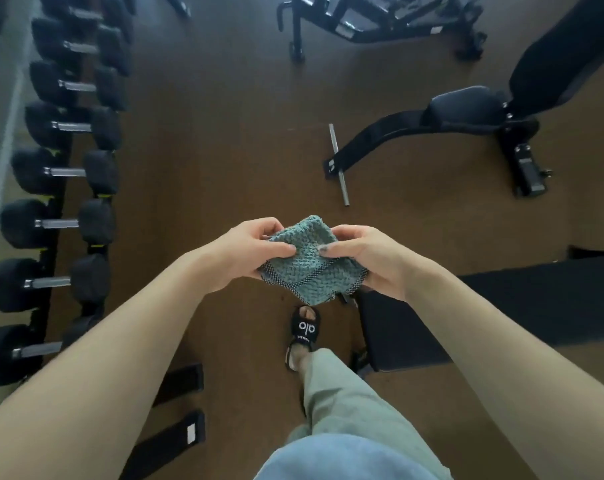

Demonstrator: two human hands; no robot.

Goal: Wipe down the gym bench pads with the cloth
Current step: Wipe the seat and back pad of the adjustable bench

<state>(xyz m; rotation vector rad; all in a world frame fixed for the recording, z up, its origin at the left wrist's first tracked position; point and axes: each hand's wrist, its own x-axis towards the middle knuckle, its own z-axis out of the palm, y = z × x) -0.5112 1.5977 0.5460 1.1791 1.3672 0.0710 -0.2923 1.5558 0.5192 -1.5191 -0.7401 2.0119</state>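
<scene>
A folded teal textured cloth [309, 263] with a dark checked border is held in mid-air at the centre of the head view. My left hand [245, 251] pinches its left edge and my right hand [369, 258] pinches its right edge. A black bench pad [522, 299] lies flat just below and to the right of my right hand. Another bench stands farther off at the upper right, with a small black seat pad [466, 107] and an inclined back pad [563, 60]. The cloth touches neither bench.
A rack of black dumbbells [61, 174] runs down the left side. A third bench frame [380, 19] stands at the top. A metal bar [338, 164] lies on the brown floor by the far bench's foot. My sandalled foot [304, 336] stands beside the near bench.
</scene>
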